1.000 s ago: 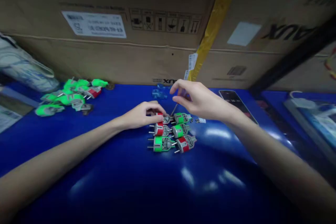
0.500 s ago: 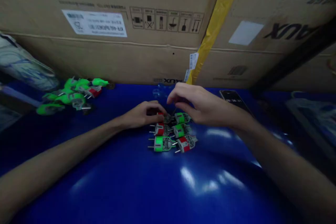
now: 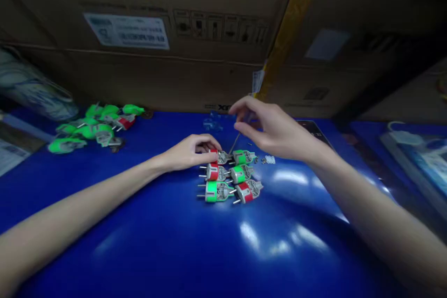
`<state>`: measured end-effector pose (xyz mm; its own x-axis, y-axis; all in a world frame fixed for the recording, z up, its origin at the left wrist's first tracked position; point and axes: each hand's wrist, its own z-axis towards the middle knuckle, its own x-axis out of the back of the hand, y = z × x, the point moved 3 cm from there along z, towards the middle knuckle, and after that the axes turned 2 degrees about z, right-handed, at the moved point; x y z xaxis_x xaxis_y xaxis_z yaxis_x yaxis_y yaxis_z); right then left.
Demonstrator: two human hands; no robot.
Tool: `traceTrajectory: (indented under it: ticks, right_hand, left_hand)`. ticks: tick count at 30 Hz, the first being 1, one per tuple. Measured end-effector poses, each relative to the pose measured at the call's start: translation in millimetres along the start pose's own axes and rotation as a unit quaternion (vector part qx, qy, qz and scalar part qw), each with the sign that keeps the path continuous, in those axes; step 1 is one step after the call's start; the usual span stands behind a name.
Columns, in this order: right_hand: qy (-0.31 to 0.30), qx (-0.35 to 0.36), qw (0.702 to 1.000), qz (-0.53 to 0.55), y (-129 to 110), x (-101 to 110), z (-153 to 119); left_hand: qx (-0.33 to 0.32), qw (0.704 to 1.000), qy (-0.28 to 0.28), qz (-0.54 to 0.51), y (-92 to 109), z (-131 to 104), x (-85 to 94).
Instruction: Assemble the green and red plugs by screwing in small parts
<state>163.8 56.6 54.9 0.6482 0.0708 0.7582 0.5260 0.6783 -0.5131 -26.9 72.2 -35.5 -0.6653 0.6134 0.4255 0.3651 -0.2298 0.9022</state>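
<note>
Just above a glossy blue tabletop (image 3: 167, 242), a person's left hand (image 3: 196, 151) pinches a red-banded plug (image 3: 222, 157) between thumb and curled fingers, at the back left of two columns of plugs with their insides showing. The right hand (image 3: 263, 128), its fingers bent in toward the thumb, grips a thin metal shaft (image 3: 235, 143) slanting down toward the plug's right end; fingers hide its upper part, and whether the tip touches cannot be told. Immediately right lies a green plug (image 3: 240, 157); nearer the camera, a second red plug (image 3: 212, 172). Loose screws (image 3: 263, 160), small white pieces (image 3: 270, 159) and a clear blue object (image 3: 213, 123) lie nearby. Hand and wrist block part of a dark phone (image 3: 316, 131). Well to the left sits a mostly green heap (image 3: 92, 129) of plugs, with cardboard boxes (image 3: 146, 79) walling off the back.
</note>
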Motion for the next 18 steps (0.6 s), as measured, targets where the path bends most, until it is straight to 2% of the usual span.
traceTrajectory:
  ticks: [4, 15, 18]
  right_hand:
    - [-0.032, 0.001, 0.999, -0.001, 3, -8, 0]
    - [-0.047, 0.007, 0.999, -0.018, 1, -13, -1]
    - [-0.024, 0.004, 1.0, -0.016, 0, -10, 0]
  left_hand:
    - [-0.008, 1.0, 0.001, 0.003, 1, 0, 0.6]
    - [-0.005, 1.0, 0.001, 0.003, 0, -1, 0.0]
    - [-0.004, 1.0, 0.0, 0.0, 0, 0, 0.0]
